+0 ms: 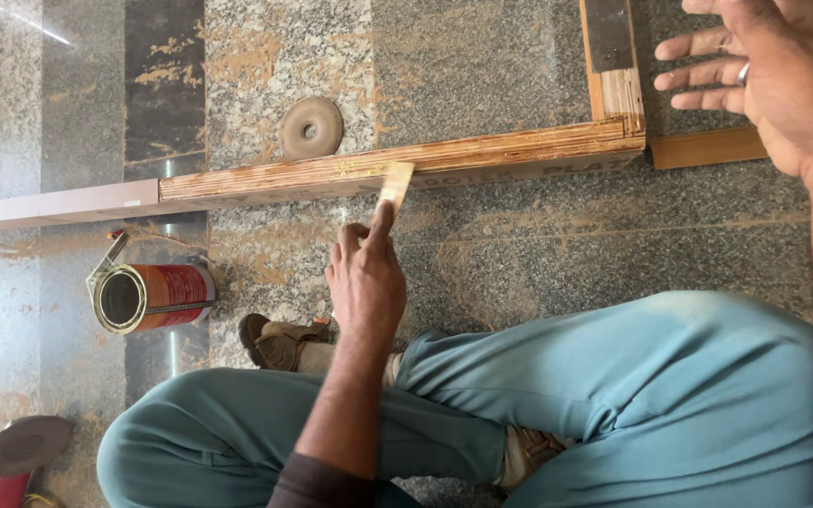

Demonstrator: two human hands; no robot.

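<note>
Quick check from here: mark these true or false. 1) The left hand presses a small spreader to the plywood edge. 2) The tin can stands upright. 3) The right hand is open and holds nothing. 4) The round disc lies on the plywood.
1) True: the left hand holds the spreader against the plywood edge.
2) False: the tin can lies on its side.
3) True: the right hand is empty.
4) False: the disc lies on the granite floor.

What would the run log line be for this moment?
left hand: pressing spreader on plywood edge | right hand: open, empty | tin: on floor, lying sideways
</note>
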